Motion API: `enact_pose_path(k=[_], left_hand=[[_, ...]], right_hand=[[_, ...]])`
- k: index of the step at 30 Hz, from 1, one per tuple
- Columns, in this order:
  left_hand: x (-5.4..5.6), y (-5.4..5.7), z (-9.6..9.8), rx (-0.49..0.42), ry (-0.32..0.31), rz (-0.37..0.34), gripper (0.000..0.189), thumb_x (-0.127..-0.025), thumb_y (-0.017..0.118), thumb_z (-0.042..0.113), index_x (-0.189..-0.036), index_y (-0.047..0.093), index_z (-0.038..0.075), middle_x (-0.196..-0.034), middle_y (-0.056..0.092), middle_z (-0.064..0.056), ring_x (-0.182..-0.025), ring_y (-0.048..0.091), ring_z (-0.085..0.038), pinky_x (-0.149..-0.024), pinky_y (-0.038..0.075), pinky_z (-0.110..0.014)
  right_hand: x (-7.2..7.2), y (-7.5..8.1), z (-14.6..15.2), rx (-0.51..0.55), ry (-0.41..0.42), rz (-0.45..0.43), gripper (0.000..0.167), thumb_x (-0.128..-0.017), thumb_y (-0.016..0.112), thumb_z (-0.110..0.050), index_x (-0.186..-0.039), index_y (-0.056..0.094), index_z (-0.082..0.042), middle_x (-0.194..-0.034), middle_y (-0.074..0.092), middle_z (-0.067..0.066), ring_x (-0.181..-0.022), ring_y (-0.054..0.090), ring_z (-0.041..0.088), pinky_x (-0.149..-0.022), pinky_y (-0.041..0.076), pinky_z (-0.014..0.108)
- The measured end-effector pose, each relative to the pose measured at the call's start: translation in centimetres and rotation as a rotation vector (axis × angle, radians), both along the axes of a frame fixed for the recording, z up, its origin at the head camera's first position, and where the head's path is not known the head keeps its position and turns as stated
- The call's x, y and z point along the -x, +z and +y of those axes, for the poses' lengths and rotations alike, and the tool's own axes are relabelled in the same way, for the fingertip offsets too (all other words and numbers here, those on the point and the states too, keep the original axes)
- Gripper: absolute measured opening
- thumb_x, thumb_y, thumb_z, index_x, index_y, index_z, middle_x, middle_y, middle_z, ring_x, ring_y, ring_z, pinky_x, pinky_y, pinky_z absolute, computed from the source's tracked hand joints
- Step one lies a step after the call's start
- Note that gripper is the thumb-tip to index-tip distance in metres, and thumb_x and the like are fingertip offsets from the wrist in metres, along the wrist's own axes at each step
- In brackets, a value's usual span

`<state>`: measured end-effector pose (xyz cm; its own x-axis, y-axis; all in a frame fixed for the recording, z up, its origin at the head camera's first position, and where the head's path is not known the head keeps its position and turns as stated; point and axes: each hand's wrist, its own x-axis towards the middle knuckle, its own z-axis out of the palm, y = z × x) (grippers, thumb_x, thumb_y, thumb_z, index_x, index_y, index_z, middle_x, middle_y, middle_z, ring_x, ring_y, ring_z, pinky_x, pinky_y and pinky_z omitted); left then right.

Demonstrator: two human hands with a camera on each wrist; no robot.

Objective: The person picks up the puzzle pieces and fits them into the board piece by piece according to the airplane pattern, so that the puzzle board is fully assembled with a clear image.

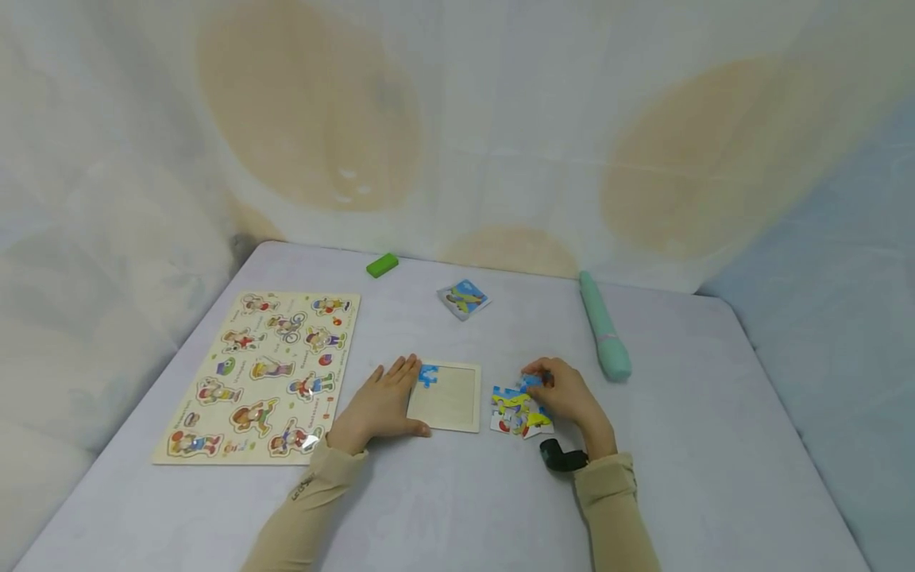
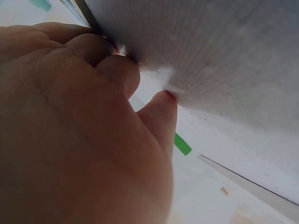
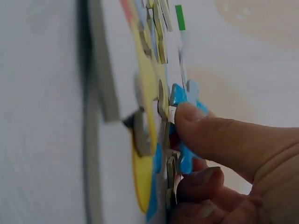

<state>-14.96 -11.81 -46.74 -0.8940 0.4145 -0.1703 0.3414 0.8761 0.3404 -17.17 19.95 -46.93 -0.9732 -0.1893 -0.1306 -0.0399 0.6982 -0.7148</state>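
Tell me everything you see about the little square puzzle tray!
The tray is square and pale cream, and looks like wood. It has a thin raised rim around a plain, flat middle. It lies flat on the white table, just left of the loose pieces. One mostly blue piece sits in its far left corner; the rest that shows is bare. The left hand is against its left side, with the thumb at the near left corner.

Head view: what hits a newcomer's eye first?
Likely the big board at left, full of cartoon figures. Then the tray by the left hand, one blue piece in its far-left corner, and the right hand pinching another blue piece at the cluster right of the tray.
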Motion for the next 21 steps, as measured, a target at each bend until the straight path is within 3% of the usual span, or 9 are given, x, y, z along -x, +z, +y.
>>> enact_pose_path(k=[5,11,21], left_hand=[[0.0,0.1,-0.1,0.008,-0.002,0.004,0.112,-0.071,0.079,0.055,-0.153,0.024,0.002,-0.161,0.021,-0.013,-0.15,0.019,-0.032,-0.12,0.018,-0.055],[0.1,0.1,0.0,0.014,-0.004,-0.004,0.113,-0.07,0.079,0.056,-0.153,0.024,0.002,-0.162,0.02,-0.013,-0.15,0.018,-0.032,-0.12,0.018,-0.055],[0.3,0.0,0.0,0.022,0.003,0.007,0.113,-0.069,0.078,0.058,-0.153,0.025,0.004,-0.161,0.022,-0.012,-0.15,0.02,-0.031,-0.12,0.019,-0.055]], right_hand=[[0.3,0.3,-0.6,0.018,-0.029,-0.002,0.02,-0.091,0.065,-0.014,-0.111,0.068,-0.013,-0.088,0.061,0.007,-0.076,0.052,0.018,-0.065,0.042,0.026],[1.2,0.8,-3.6,0.133,0.007,-0.04,0.023,-0.091,0.067,-0.016,-0.112,0.067,-0.008,-0.07,0.062,0.006,-0.058,0.052,0.016,-0.053,0.042,0.024],[2.3,2.2,-10.5,0.191,0.066,-0.069,0.02,-0.088,0.07,-0.013,-0.106,0.067,-0.005,-0.079,0.072,0.01,-0.06,0.062,0.015,-0.054,0.05,0.023]])
